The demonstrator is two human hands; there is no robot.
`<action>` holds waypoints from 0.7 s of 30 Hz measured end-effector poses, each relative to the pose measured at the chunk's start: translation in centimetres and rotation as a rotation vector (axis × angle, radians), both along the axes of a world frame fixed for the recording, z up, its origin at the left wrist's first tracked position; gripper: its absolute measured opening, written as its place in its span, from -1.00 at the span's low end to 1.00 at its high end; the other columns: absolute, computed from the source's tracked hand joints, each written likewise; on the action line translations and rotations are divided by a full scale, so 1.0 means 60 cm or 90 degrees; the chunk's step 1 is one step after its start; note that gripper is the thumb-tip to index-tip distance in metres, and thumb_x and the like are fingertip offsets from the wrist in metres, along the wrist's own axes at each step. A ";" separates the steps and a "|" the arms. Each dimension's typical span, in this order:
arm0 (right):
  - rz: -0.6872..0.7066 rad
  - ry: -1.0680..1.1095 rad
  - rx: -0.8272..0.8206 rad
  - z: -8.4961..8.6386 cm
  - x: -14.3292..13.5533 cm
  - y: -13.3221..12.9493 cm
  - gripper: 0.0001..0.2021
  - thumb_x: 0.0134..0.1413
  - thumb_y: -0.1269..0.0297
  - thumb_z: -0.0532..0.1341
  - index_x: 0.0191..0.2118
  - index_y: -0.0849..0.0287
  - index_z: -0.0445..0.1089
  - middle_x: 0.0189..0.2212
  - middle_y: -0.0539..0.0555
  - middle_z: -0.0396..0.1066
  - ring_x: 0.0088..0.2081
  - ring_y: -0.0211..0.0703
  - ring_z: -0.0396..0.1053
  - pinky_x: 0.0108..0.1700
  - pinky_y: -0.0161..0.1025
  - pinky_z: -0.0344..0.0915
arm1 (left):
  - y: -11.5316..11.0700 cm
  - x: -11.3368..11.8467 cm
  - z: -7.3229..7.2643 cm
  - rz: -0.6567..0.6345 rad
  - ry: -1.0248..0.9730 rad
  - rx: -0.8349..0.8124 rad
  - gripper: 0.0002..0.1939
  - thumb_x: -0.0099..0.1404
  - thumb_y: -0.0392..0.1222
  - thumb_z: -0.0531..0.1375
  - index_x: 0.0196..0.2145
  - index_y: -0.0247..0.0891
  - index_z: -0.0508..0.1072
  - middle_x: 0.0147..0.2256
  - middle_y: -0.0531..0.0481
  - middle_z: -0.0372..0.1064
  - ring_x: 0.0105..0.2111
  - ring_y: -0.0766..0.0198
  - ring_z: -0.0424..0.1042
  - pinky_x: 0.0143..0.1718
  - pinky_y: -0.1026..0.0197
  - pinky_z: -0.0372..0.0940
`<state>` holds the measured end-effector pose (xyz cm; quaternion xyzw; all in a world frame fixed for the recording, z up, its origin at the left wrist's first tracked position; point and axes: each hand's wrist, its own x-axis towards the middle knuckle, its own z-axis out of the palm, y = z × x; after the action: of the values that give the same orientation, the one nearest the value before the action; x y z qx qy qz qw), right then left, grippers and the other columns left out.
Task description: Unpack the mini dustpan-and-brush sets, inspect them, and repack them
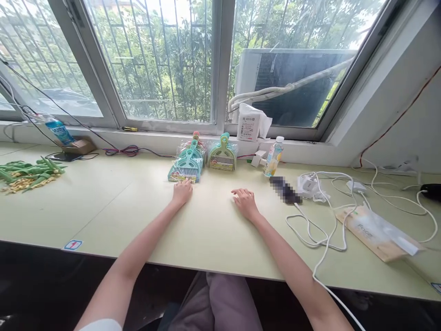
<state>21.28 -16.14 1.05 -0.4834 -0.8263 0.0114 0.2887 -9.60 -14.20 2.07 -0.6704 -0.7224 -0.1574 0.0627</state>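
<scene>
My left hand (182, 191) lies at the front edge of a teal dustpan-and-brush set (188, 167) in clear wrapping. Its fingertips reach the wrapping, but I cannot tell whether they press on it. The fingers look stretched out, not wrapped round anything. Behind this set lean more wrapped dustpan sets, one with a red handle top (196, 134). To their right stands a green dustpan-and-brush set (223, 155), with teal handles behind it. My right hand (245, 202) rests on the table with fingers apart and nothing in it.
The pale table (138, 216) runs below a window. On the right are a drink bottle (274, 157), a blurred-out phone (285, 190), chargers (308, 185), loose white cables and a tissue pack (377, 232). A tissue packet (248, 128) stands on the sill. Green stalks (29, 174) lie far left.
</scene>
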 end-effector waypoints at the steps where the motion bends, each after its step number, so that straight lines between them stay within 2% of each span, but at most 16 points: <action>1: 0.006 -0.002 -0.002 0.000 -0.001 0.000 -0.76 0.22 0.38 0.02 -0.07 0.08 0.33 -0.10 0.08 0.43 -0.02 -0.09 0.29 0.05 -0.08 0.00 | -0.020 0.007 0.002 -0.027 0.012 -0.005 -0.54 0.33 -0.15 -0.05 0.12 -0.23 0.36 0.16 -0.16 0.25 0.08 -0.05 0.27 0.10 -0.08 0.10; 4: -0.022 0.036 -0.027 -0.002 -0.004 0.000 -0.73 0.25 0.27 0.02 0.03 0.10 0.27 -0.14 0.09 0.46 -0.05 -0.07 0.32 0.04 -0.07 0.05 | -0.090 0.040 0.006 -0.159 0.017 -0.040 -0.55 0.32 -0.13 -0.03 0.11 -0.17 0.39 0.13 -0.10 0.30 0.09 -0.02 0.25 0.14 -0.07 0.05; 6: -0.086 0.101 -0.064 -0.002 -0.005 0.003 -0.64 0.27 0.19 0.01 0.12 0.15 0.17 -0.17 0.12 0.48 -0.06 -0.04 0.34 -0.01 -0.07 0.11 | -0.137 0.071 0.007 -0.284 -0.003 -0.074 -0.50 0.34 -0.09 -0.04 0.20 -0.15 0.27 0.26 -0.04 0.08 0.18 0.02 0.13 0.18 -0.02 0.01; 9: -0.153 0.206 -0.145 -0.002 0.002 0.014 -0.56 0.26 0.10 0.00 0.17 0.18 0.10 -0.17 0.14 0.48 -0.05 -0.02 0.35 -0.02 -0.08 0.16 | -0.192 0.133 0.011 -0.399 -0.051 -0.129 -0.45 0.36 -0.01 -0.08 0.28 -0.06 0.12 0.32 0.03 -0.10 0.23 -0.01 0.04 0.22 -0.05 -0.06; 12: -0.157 0.272 -0.235 -0.004 0.025 0.031 -0.52 0.12 0.11 0.17 0.13 0.14 0.19 -0.16 0.16 0.46 -0.06 -0.02 0.38 -0.04 -0.11 0.21 | -0.217 0.201 0.016 -0.549 -0.091 -0.188 -0.46 0.36 0.01 -0.04 0.28 0.04 0.09 0.32 0.06 -0.13 0.24 0.01 0.02 0.23 -0.02 -0.07; 14: -0.165 0.346 -0.280 -0.007 0.047 0.043 -0.46 -0.04 0.21 0.30 0.10 0.13 0.24 -0.15 0.16 0.44 -0.08 -0.03 0.40 -0.06 -0.13 0.25 | -0.213 0.242 0.021 -0.603 -0.124 -0.177 -0.50 0.37 0.00 -0.03 0.24 0.04 0.18 0.31 0.04 -0.07 0.23 0.06 0.05 0.22 0.01 -0.03; 16: -0.176 0.471 -0.301 -0.008 0.069 0.053 -0.40 -0.14 0.26 0.35 0.09 0.14 0.26 -0.16 0.16 0.43 -0.10 -0.04 0.41 -0.09 -0.14 0.30 | -0.192 0.269 0.029 -0.583 -0.187 -0.094 -0.57 0.38 -0.04 -0.03 0.17 -0.01 0.28 0.27 0.02 0.06 0.20 0.13 0.12 0.21 0.06 0.01; 17: -0.180 0.543 -0.299 -0.007 0.078 0.057 -0.39 -0.16 0.25 0.35 0.09 0.15 0.26 -0.16 0.16 0.43 -0.12 -0.05 0.42 -0.10 -0.15 0.32 | -0.175 0.276 0.036 -0.536 -0.228 -0.027 -0.60 0.39 -0.06 -0.03 0.14 -0.03 0.31 0.24 0.01 0.11 0.19 0.16 0.14 0.21 0.07 0.02; 19: -0.180 0.673 -0.270 -0.002 0.091 0.061 -0.38 -0.19 0.22 0.36 0.08 0.16 0.26 -0.17 0.15 0.43 -0.13 -0.08 0.42 -0.09 -0.15 0.34 | -0.132 0.277 0.051 -0.382 -0.317 0.115 -0.62 0.38 -0.09 0.00 0.12 -0.08 0.30 0.23 -0.04 0.11 0.20 0.16 0.11 0.21 0.06 0.02; 21: -0.152 0.762 -0.229 0.007 0.095 0.061 -0.34 -0.21 0.20 0.38 0.09 0.16 0.25 -0.15 0.14 0.43 -0.10 -0.10 0.40 -0.03 -0.16 0.31 | -0.085 0.263 0.064 -0.223 -0.433 0.182 -0.47 0.30 -0.06 0.14 0.20 -0.15 0.18 0.27 -0.17 0.00 0.25 0.07 0.03 0.22 -0.02 -0.01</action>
<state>27.00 -12.48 1.46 -0.5230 -0.4478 0.3860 0.6139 6.18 -19.28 5.93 -0.6775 -0.5478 -0.4771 -0.1152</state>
